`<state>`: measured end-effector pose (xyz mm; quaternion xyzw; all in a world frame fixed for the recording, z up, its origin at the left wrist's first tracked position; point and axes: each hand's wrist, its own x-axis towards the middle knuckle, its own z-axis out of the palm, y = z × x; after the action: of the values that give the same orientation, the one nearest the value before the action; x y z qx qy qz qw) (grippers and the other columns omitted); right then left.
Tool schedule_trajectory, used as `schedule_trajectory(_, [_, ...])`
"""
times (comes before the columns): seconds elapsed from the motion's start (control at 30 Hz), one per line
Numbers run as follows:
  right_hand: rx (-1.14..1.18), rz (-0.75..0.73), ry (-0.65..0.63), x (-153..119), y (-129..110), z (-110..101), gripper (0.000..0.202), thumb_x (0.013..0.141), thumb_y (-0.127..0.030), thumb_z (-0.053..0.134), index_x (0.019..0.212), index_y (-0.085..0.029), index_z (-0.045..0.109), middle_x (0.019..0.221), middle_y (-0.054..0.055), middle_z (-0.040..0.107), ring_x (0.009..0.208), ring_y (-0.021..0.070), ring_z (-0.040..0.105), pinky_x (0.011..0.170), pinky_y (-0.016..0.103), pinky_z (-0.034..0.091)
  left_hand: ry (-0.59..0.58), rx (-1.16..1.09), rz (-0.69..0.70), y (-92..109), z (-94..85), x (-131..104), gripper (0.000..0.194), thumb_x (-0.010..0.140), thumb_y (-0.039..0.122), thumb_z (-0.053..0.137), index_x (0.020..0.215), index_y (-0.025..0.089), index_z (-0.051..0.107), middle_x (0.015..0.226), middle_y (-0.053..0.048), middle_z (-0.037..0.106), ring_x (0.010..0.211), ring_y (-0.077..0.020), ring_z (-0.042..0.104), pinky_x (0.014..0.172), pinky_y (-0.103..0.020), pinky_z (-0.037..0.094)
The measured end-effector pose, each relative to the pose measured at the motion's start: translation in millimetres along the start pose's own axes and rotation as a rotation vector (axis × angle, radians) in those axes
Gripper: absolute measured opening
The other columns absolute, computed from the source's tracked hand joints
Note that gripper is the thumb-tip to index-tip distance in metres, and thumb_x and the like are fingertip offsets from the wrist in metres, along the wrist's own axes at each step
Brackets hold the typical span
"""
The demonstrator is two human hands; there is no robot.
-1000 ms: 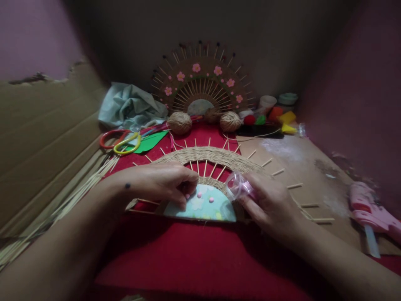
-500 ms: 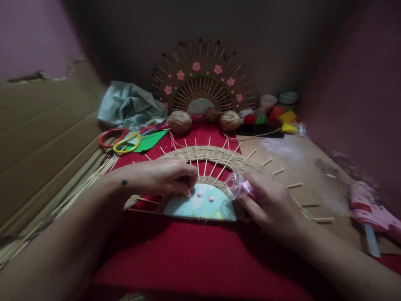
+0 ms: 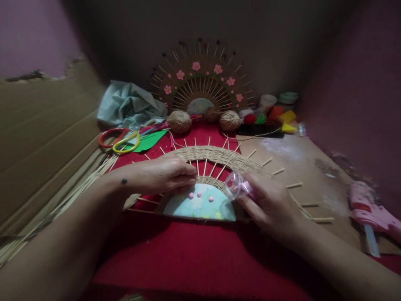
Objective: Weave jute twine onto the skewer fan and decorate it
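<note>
Left fingers [image 3: 185, 172] curled inward

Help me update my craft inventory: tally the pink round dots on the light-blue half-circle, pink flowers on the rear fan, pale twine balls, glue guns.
Pink round dots, visible: 3
Pink five-petal flowers: 6
Pale brown round twine balls: 2
Pink pistol-shaped glue gun: 1
Total: 12

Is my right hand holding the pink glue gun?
No, the pink glue gun lies farther right, apart from the right hand, which holds a clear plastic item.
</note>
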<state>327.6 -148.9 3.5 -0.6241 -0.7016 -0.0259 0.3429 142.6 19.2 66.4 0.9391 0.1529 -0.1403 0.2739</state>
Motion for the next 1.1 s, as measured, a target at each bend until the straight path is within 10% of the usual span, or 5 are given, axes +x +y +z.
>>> schedule_trajectory(0.3, [-0.015,-0.002,-0.022,-2,1,2,0.008,0.083,-0.017,0.047,0.078,-0.016,0.054,0.066,0.002,0.055,0.057,0.0126,0.048,0.053,0.025,0.036,0.558,-0.256,0.259,21,17.9,0,0.014,0.086,0.022,0.053,0.089,0.016,0.065,0.084,-0.002,0.066,0.078,-0.0116,0.06,0.07,-0.021,0.046])
schedule_trajectory(0.93, [-0.011,0.06,-0.165,-2,-8,7,0.012,0.081,-0.021,0.042,0.083,-0.015,0.052,0.075,0.006,0.059,0.06,0.0149,0.051,0.054,0.027,0.037,0.749,-0.133,0.343,40,70.5,21,0.016,0.086,0.024,0.057,0.098,0.019,0.065,0.086,-0.001,0.072,0.073,-0.0105,0.065,0.069,-0.019,0.049])
schedule_trajectory(1.1, [0.007,0.045,-0.159,-4,-6,10,0.01,0.081,-0.02,0.042,0.082,-0.016,0.05,0.074,0.006,0.059,0.062,0.0152,0.052,0.057,0.027,0.038,0.649,0.047,0.326,37,75.7,22,0.018,0.092,0.027,0.044,0.1,0.019,0.059,0.09,-0.005,0.069,0.078,-0.0135,0.062,0.072,-0.025,0.047])
